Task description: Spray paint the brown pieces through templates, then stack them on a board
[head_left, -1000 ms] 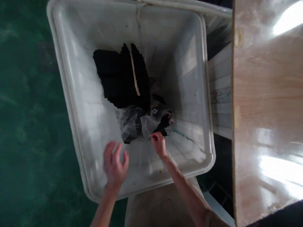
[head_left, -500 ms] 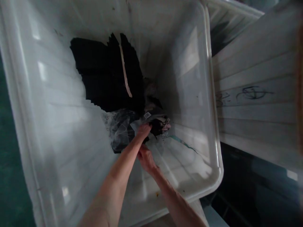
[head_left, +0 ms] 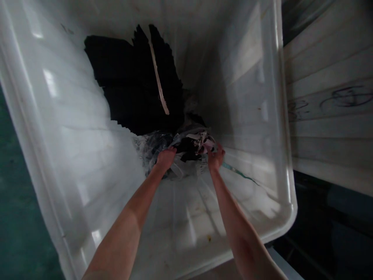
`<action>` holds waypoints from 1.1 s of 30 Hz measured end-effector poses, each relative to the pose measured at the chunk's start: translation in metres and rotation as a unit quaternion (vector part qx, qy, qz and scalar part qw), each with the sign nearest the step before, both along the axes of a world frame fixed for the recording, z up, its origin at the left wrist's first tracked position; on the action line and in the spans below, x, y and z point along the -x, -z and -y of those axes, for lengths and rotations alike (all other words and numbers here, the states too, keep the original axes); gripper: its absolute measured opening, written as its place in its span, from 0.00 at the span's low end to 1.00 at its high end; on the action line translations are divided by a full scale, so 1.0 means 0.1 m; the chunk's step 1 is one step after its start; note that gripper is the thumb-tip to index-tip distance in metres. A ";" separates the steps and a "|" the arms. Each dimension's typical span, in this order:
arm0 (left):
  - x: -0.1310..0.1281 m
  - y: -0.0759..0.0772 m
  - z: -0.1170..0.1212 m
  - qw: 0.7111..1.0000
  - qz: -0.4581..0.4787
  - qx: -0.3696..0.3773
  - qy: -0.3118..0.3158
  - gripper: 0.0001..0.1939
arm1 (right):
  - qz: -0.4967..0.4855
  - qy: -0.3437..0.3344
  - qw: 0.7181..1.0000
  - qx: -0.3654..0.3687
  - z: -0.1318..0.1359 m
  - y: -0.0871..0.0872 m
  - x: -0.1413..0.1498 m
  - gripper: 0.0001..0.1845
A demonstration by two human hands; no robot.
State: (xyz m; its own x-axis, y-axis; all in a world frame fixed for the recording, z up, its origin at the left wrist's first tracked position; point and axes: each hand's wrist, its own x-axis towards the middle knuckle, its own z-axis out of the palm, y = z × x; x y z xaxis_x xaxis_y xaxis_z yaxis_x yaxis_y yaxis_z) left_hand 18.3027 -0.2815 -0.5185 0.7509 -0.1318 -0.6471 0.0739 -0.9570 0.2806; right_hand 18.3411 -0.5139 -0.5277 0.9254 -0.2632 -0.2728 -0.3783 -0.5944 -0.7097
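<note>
Deep in a large white plastic bin (head_left: 163, 233), a clear plastic bag (head_left: 180, 169) lies with its mouth spread between my hands. My left hand (head_left: 166, 157) is closed on the bag's left edge. At the opposite edge, my right hand (head_left: 216, 156) grips the bag beside some pink scraps (head_left: 206, 144). Dark fabric-like scraps (head_left: 190, 155) show in the bag's mouth. Just above lies a stack of black, jagged-edged pieces (head_left: 122, 89), with a thin pale strip (head_left: 159, 83) on it. My fingertips are partly hidden by the bag.
More crumpled clear plastic (head_left: 151, 146) lies left of the bag. A green strip (head_left: 239, 173) runs along the bin's floor or wall at right. Another pale ribbed bin (head_left: 329, 136) with dark scribbles stands to the right. Green floor (head_left: 23, 217) shows at the left.
My hands, close together and crossing before, have moved apart, left hand leftward and right hand rightward. The bag's mouth is spread wider, showing more scraps. The view has shifted slightly.
</note>
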 end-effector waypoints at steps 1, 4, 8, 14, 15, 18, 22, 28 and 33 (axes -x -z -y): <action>0.01 -0.01 -0.01 1.000 0.001 -0.001 -0.002 0.21 | 0.003 0.007 1.000 0.002 0.01 0.04 -0.06 0.19; 0.03 -0.05 -0.03 1.000 0.001 -0.002 -0.008 0.20 | 0.006 0.034 0.999 0.002 0.03 0.11 -0.17 0.19; 0.02 -0.11 -0.01 1.000 -0.006 -0.001 -0.018 0.20 | 0.029 0.082 0.996 0.002 0.05 -0.10 -0.03 0.17; -0.07 -0.15 0.14 0.999 -0.025 0.015 -0.037 0.21 | 0.067 0.056 0.994 -0.068 -0.06 -1.18 0.53 0.10; -0.08 -0.16 0.16 0.999 -0.029 0.019 -0.040 0.20 | 0.067 0.038 0.994 -0.079 -0.06 -1.34 0.59 0.09; -0.13 -0.16 0.23 0.998 -0.037 0.029 -0.051 0.18 | 0.031 -0.022 0.994 -0.103 0.00 -1.61 0.68 0.08; -0.14 -0.17 0.32 0.996 -0.040 0.046 -0.061 0.16 | -0.033 0.022 0.981 -0.189 0.07 -1.56 0.69 0.10; -0.09 -0.29 0.50 0.995 -0.027 0.067 -0.064 0.24 | -0.082 -0.031 0.972 -0.217 -0.10 -1.46 0.74 0.09; -0.07 -0.38 0.78 0.975 0.025 0.206 -0.075 0.46 | -0.087 -0.067 0.964 -0.243 -0.30 -1.45 0.75 0.08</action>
State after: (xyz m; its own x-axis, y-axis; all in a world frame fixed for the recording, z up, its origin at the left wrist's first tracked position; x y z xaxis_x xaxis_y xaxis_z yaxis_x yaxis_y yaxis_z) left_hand 18.3100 -0.3595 -0.4808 0.8115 -0.2581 -0.5242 0.1812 -0.7418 0.6457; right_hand 18.2658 -0.4839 -0.3824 0.8717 0.0527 -0.4873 -0.4593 -0.2591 -0.8496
